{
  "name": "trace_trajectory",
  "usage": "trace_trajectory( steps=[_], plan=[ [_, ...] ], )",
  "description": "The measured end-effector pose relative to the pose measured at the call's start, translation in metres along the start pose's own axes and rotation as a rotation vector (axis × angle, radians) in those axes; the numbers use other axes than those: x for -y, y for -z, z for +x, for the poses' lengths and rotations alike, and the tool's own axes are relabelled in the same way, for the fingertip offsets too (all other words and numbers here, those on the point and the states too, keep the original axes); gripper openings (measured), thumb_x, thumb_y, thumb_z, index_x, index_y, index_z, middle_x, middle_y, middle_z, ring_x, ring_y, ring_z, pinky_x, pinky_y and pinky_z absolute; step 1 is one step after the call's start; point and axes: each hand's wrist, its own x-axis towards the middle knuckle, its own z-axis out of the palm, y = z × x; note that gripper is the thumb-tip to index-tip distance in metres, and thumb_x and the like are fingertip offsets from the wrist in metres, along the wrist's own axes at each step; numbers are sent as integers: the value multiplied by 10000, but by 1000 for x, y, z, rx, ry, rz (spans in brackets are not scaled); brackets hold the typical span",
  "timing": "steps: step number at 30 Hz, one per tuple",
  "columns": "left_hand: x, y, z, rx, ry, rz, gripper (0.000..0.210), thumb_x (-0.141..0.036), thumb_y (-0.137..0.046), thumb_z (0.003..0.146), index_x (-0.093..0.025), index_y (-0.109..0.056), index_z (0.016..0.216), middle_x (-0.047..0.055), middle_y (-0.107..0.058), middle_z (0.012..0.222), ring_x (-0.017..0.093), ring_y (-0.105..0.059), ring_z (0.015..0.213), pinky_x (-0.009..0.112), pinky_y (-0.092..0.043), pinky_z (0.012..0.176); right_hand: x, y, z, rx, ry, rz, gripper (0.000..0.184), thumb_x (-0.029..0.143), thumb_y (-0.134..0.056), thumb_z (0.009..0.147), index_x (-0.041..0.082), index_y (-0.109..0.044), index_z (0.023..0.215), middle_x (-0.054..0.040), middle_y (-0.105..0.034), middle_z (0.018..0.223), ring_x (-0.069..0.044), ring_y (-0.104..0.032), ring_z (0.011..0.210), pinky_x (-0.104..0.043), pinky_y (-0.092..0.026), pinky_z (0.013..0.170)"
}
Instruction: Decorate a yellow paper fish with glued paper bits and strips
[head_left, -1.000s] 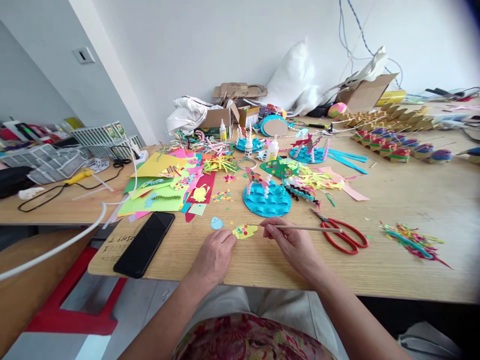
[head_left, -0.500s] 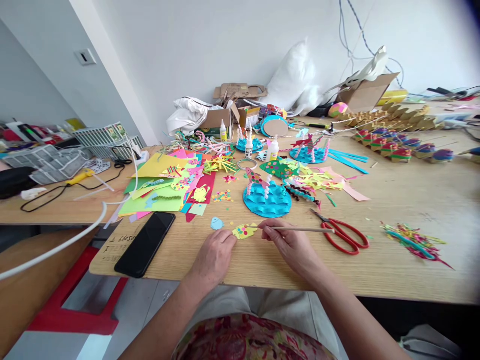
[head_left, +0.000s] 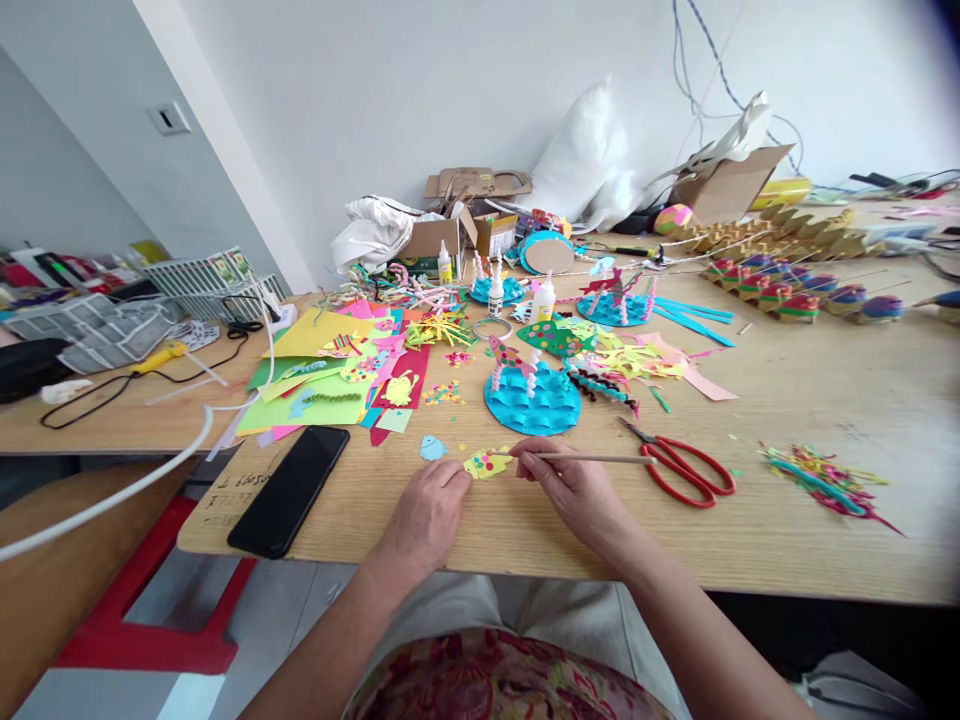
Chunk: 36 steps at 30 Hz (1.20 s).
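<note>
A yellow paper fish with coloured dots lies near the table's front edge. The closed fingers of my left hand hold its left end. Between the thumb and fingers of my right hand is a thin wooden stick, almost level, its left tip over the fish. A small blue paper fish rests just beyond my left hand. Behind the yellow fish stands a round blue wavy paper base carrying a dotted red fish and pink and white twisted posts.
Red-handled scissors lie to the right of the stick, with a heap of paper shreds farther right. A black phone is at the left front edge. Coloured paper sheets and glue bottles sit farther back.
The stick's right end has shifted slightly left. Both hands stay almost in place, and the whole view has moved a little.
</note>
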Motion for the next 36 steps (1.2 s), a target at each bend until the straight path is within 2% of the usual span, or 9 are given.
trace_trajectory(
  steps=[17,20,24,29,32,36],
  plan=[
    [0,0,0,14,5,-1,202,-30,-394,811,-152,-542,876,52,-572,913,178,-515,896,336,-457,813,-3,3,-4,-32,-50,18,208,245,-388,850,171,-581,826,-30,-601,648,-150,-578,623,-250,-451,566],
    [0,0,0,2,6,-15,220,-21,-389,807,-159,-538,893,49,-571,933,174,-513,910,330,-454,822,-1,10,-12,-70,-17,53,202,270,-402,862,178,-577,902,-34,-616,694,-148,-587,664,-254,-464,600],
    [-1,2,0,27,10,-30,215,-24,-399,806,-159,-534,903,49,-573,954,170,-517,921,313,-448,834,-2,18,-22,-96,6,72,182,284,-440,854,188,-588,899,-36,-628,710,-152,-595,678,-263,-472,622],
    [0,6,1,72,21,-35,217,-38,-386,815,-172,-540,889,51,-574,982,175,-513,961,320,-434,858,-11,20,-30,-235,-47,276,158,287,-464,848,217,-596,898,-16,-624,711,-131,-592,677,-221,-490,600],
    [1,11,4,85,39,-105,215,-53,-395,812,-176,-544,906,48,-586,974,173,-523,955,317,-433,854,-15,22,-34,-280,-81,332,150,292,-480,841,229,-599,907,-10,-631,722,-123,-593,677,-205,-490,593],
    [4,20,8,88,113,-270,222,-37,-423,774,-172,-559,886,36,-611,931,153,-550,908,281,-441,821,-22,25,-40,-292,-128,278,162,319,-507,820,219,-608,897,-27,-652,755,-146,-612,699,-234,-492,616]
  ],
)
